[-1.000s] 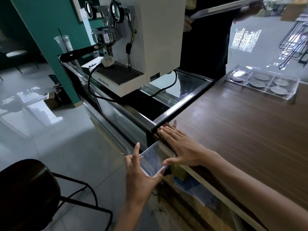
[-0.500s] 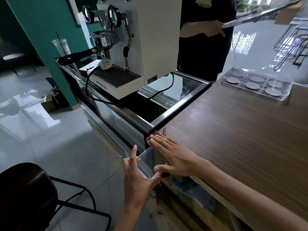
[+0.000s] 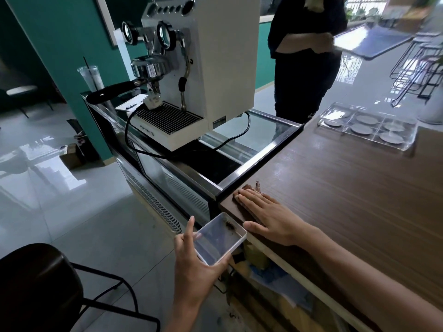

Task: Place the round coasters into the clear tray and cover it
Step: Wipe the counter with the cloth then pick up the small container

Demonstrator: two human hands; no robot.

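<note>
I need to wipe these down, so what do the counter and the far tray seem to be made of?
Counter: looks like brown wood or wood-look laminate, with straight grain lines and a soft sheen. Tray: clear, glossy plastic or acrylic by the look; the grey round coasters show through its walls.

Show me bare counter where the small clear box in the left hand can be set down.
Free: the wide wooden counter between the right hand and the clear tray of coasters. Crowded: the near-left corner, with scattered debris.

Dark crumbs now in the small clear rectangular plastic container [image 3: 219,238]

The left hand [image 3: 194,262] levels it below the brown wooden counter's [image 3: 347,200] edge; dark crumbs [image 3: 230,225] lie inside.
</note>
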